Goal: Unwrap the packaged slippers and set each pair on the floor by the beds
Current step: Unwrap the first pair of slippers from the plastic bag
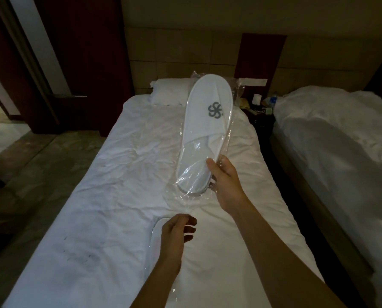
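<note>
My right hand (224, 183) grips the heel end of a packaged pair of white slippers (205, 127) in clear plastic wrap, held up over the bed with the toe pointing away. A grey swirl logo shows on the top slipper. My left hand (178, 232) hovers lower down with curled, parted fingers, just above a second wrapped slipper pack (158, 238) that lies flat on the white bed (110, 196). The hand covers part of that pack, and whether it touches the plastic is unclear.
A pillow (170, 91) lies at the head of the bed. A second bed (341, 141) stands to the right across a narrow gap. Between them a dark nightstand (260, 116) carries a paper roll and small items. Patterned floor (30, 170) runs along the left.
</note>
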Demonstrator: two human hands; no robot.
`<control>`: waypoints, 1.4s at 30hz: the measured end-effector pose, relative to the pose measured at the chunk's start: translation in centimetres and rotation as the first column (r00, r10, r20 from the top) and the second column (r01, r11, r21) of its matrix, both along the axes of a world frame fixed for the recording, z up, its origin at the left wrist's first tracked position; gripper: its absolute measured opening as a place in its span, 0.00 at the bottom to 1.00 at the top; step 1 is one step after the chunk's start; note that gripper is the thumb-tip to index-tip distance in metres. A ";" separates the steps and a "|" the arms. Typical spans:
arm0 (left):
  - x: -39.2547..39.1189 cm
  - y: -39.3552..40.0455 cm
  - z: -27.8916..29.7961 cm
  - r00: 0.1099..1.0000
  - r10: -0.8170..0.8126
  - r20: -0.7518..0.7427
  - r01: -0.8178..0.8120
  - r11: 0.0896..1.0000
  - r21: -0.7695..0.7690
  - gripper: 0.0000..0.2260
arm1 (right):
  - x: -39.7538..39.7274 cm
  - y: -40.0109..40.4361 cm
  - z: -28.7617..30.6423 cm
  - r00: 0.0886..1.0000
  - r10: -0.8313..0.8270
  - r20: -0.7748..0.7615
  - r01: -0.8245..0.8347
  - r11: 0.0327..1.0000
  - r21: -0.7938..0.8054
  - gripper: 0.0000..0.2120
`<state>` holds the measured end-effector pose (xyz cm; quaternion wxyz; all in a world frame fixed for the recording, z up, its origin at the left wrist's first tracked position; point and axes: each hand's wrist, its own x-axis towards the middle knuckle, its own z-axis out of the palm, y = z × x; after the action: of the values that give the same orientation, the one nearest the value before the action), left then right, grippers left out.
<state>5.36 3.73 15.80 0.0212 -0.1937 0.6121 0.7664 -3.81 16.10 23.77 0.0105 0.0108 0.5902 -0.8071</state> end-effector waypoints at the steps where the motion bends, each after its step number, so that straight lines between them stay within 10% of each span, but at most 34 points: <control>1: 0.1 -0.5 -0.4 0.999 -0.048 -0.001 0.048 0.999 -0.005 0.11 | 0.0 0.1 0.1 1.000 0.004 0.005 -0.004 1.000 -0.001 0.05; 8: -3.3 -3.9 1.1 0.985 0.170 -0.035 -0.167 0.981 0.096 0.09 | 0.1 1.4 1.0 0.996 0.087 0.010 -0.087 0.996 -0.012 0.05; 15: -6.7 -3.6 9.6 0.953 -0.103 -0.286 0.078 0.992 -0.098 0.11 | 0.2 1.2 1.3 0.995 0.097 0.031 -0.096 0.995 -0.004 0.12; 25: -6.7 -2.0 8.8 0.939 -0.245 -0.240 0.212 0.965 -0.157 0.16 | 1.8 1.4 0.4 0.990 0.136 0.033 -0.138 0.989 0.050 0.07; 29: -7.1 -1.5 8.3 0.949 -0.163 -0.270 0.139 0.985 -0.106 0.15 | 2.1 0.9 0.9 0.993 -0.118 0.006 0.109 0.933 0.342 0.20; 34: -8.3 -0.6 9.0 0.953 -0.110 -0.282 0.077 0.989 -0.126 0.09 | 4.2 -0.8 1.1 0.707 -0.407 -0.579 0.697 0.541 0.470 0.10; 42: -8.9 -0.1 9.1 0.953 -0.089 -0.291 0.050 0.989 -0.142 0.14 | 5.7 -1.7 -2.2 0.872 -0.198 -0.449 0.434 0.737 0.518 0.04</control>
<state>-3.58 3.60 24.86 -0.0568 -0.0559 0.6644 0.7431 1.90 14.36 21.55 -0.2428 -0.0342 0.7963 -0.5530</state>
